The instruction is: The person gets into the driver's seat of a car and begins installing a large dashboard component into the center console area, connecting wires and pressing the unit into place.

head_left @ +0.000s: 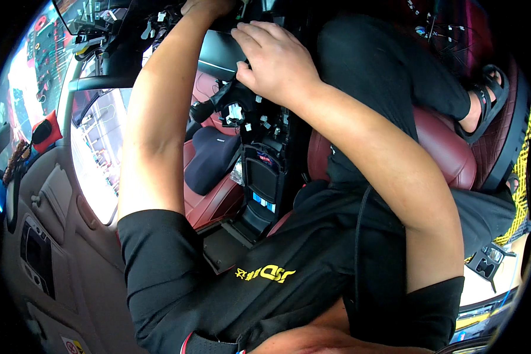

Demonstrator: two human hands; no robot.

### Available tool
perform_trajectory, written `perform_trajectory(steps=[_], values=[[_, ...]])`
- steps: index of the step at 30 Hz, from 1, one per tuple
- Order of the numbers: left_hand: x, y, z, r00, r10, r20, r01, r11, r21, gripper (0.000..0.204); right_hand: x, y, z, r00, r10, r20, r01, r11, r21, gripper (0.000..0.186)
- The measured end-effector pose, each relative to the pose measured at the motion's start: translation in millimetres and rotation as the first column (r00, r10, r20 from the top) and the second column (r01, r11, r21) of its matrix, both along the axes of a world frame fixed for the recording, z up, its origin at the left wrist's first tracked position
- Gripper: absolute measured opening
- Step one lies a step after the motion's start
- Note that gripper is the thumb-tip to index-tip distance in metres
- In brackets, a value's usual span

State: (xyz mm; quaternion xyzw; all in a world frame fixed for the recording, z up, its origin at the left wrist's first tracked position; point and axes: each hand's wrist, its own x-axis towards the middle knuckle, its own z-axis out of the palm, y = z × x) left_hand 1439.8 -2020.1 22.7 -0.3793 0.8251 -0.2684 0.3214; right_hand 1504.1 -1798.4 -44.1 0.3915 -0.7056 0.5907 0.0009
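My left hand (209, 6) reaches up to the top edge of the view, among the dark dashboard parts. Its fingers are cut off or hidden, so what they touch does not show. Lower and to the right is my right hand (279, 65), palm down with its fingers stretched out and the thumb apart. The fingertips lie over the edge of a smooth dark grey panel (218, 54); whether they press on it I cannot tell. Below this panel, the opened centre console (264, 171) shows bare connectors (235, 114) and black housing.
A dark cushion (212, 159) lies on the red car seat (230, 200). Loose wiring (445, 32) shows at the upper right, near a sandalled foot (484, 106). The grey headliner (71, 265) fills the lower left. A red and black pouch-like item (46, 131) is at the far left.
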Motion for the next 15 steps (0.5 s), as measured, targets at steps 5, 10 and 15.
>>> perform_trajectory(steps=[5,10,15], values=[[6.4,6.7,-2.0,0.986,-0.094,-0.136,0.093,0.996,-0.017,0.053,-1.6,-0.2,-2.0,1.000,-0.013,-0.016,0.014,1.000,0.008,0.051],[19.3,-41.5,4.0,0.953,-0.302,0.026,0.289,0.929,0.230,0.053,-1.0,-2.1,-1.0,0.999,-0.011,-0.031,0.011,1.000,0.004,0.051],[22.2,-39.8,-2.3,0.957,-0.289,-0.017,0.288,0.945,0.153,0.055,-0.5,-3.8,-2.9,1.000,0.000,-0.031,0.000,1.000,0.006,0.051]])
